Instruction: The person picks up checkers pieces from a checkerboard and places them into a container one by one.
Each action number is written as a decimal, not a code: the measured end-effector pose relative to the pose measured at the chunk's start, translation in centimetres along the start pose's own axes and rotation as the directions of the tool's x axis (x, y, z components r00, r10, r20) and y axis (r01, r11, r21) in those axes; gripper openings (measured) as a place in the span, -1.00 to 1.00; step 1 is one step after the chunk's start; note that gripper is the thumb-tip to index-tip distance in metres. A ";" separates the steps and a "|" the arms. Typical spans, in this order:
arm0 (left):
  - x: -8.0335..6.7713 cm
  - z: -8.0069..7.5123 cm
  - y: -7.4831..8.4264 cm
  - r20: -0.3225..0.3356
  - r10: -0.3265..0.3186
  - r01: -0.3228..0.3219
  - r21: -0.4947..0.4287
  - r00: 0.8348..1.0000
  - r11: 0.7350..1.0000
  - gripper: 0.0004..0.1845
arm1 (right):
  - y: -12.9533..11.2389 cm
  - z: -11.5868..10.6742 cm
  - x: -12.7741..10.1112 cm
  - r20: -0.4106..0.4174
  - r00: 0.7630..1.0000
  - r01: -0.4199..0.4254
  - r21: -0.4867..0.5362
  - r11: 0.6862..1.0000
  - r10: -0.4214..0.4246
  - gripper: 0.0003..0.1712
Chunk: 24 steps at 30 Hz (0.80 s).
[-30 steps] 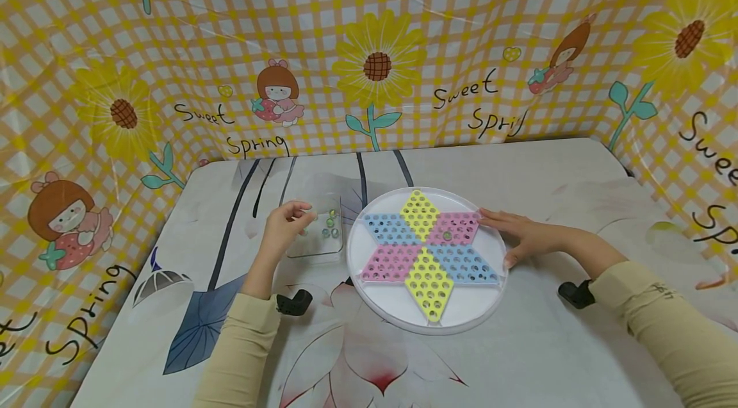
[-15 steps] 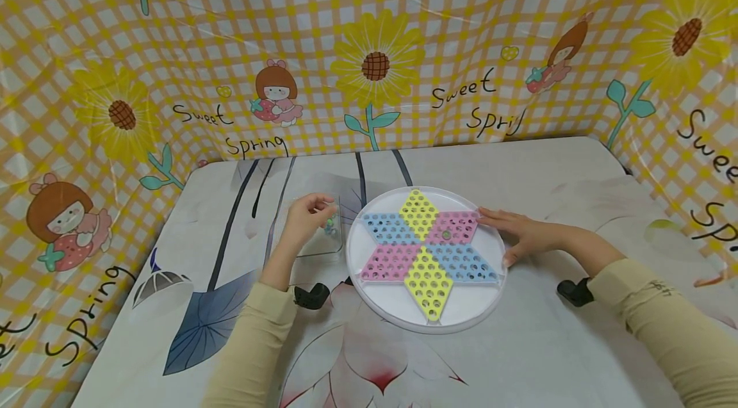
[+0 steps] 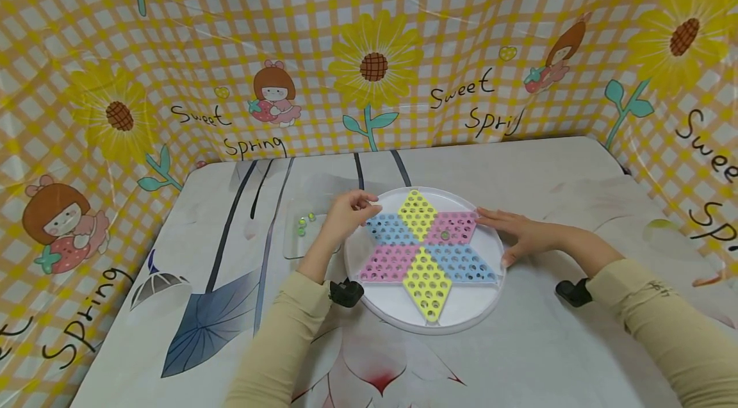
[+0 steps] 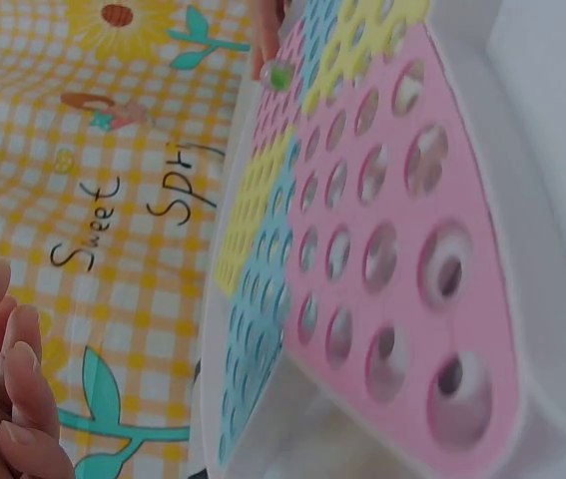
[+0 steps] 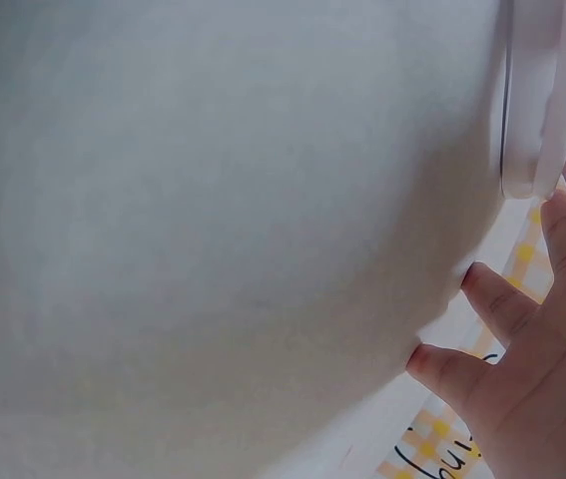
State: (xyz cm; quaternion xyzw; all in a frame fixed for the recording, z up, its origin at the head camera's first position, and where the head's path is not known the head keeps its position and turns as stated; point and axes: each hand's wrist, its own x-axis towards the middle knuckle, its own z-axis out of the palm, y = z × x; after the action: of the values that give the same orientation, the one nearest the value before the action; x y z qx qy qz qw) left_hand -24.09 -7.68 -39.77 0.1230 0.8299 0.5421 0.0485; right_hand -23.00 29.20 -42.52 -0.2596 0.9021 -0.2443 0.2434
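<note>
A round white Chinese checkers board (image 3: pixel 369 299) with a pink, blue and yellow star of holes lies on the table. One marble (image 3: pixel 445 236) sits in the far-right pink section. My left hand (image 3: pixel 344 219) is over the board's far-left rim, beside the blue point, fingers bent and tips close together; I cannot tell whether they hold anything. My right hand (image 3: pixel 527 235) rests at the right rim, fingers spread and fairly straight, thumb nearer me; the right wrist view shows the fingers (image 5: pixel 502 304) beside the rim.
Left of the board stands a clear plastic box (image 3: pixel 293 248) with several green-tinted marbles (image 3: pixel 302 227), partly covered by my left forearm. A checked sunflower cloth (image 3: pixel 323 24) hangs behind the table. The tablecloth (image 3: pixel 519 357) has a printed flower pattern.
My left hand has moved right, out of the clear box and over the board's rim. Marbles in the box have shifted left. My right hand stays at the board's right rim.
</note>
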 end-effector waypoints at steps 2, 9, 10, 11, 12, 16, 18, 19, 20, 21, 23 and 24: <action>0.2 0.6 0.2 0.018 0.010 -0.011 0.022 1.000 1.000 -0.73 | 0.0 0.0 0.0 -0.001 1.000 0.006 -0.004 1.000 -0.006 0.12; 0.9 2.9 0.9 0.112 0.002 -0.011 0.076 0.994 0.997 -0.75 | 0.0 0.0 0.1 0.003 1.000 0.002 -0.004 1.000 -0.002 0.13; 1.0 3.2 1.0 0.124 0.000 -0.010 0.079 0.992 0.997 -0.75 | 0.0 0.0 0.0 0.003 1.000 0.000 -0.005 1.000 0.000 0.13; 1.1 3.5 1.0 0.135 -0.005 -0.006 0.079 0.991 0.997 -0.74 | 0.0 0.0 0.0 0.003 1.000 -0.001 -0.005 1.000 0.001 0.13; 1.1 3.9 1.1 0.145 -0.004 -0.007 0.078 0.989 0.997 -0.73 | 0.0 0.0 0.1 0.003 1.000 -0.001 -0.005 1.000 0.001 0.13; 1.3 5.1 1.4 0.170 0.008 -0.023 0.088 0.985 0.996 -0.72 | 0.1 0.0 0.1 -0.001 1.000 0.002 -0.006 1.000 -0.002 0.13; 1.3 5.8 1.4 0.179 0.022 -0.040 0.097 0.984 0.995 -0.73 | 0.2 0.0 0.1 -0.003 1.000 0.004 -0.009 1.000 -0.004 0.13; 1.4 6.1 1.5 0.186 0.025 -0.044 0.100 0.982 0.994 -0.73 | 0.2 0.1 0.1 -0.004 1.000 0.006 -0.009 1.000 -0.006 0.13; 1.3 6.4 1.6 0.191 0.026 -0.047 0.106 0.981 0.993 -0.74 | 0.2 0.1 0.1 -0.005 1.000 0.009 -0.009 1.000 -0.009 0.13; 1.3 6.7 1.7 0.197 0.024 -0.045 0.106 0.980 0.993 -0.75 | 0.2 0.1 0.0 -0.006 1.000 0.011 -0.010 1.000 -0.011 0.13; 1.3 7.3 1.8 0.208 0.013 -0.038 0.119 0.978 0.992 -0.77 | 0.2 0.1 0.0 -0.007 1.000 0.015 -0.009 1.000 -0.015 0.13; 1.3 7.6 1.9 0.214 0.005 -0.032 0.124 0.977 0.992 -0.78 | 0.2 0.1 0.0 -0.008 1.000 0.017 -0.009 1.000 -0.017 0.13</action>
State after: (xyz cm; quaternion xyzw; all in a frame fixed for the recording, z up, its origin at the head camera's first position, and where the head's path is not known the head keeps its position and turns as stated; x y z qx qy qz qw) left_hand -23.48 0.15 -41.08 0.1910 0.8515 0.4723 0.1242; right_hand -23.03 29.30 -42.73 -0.2672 0.9018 -0.2434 0.2367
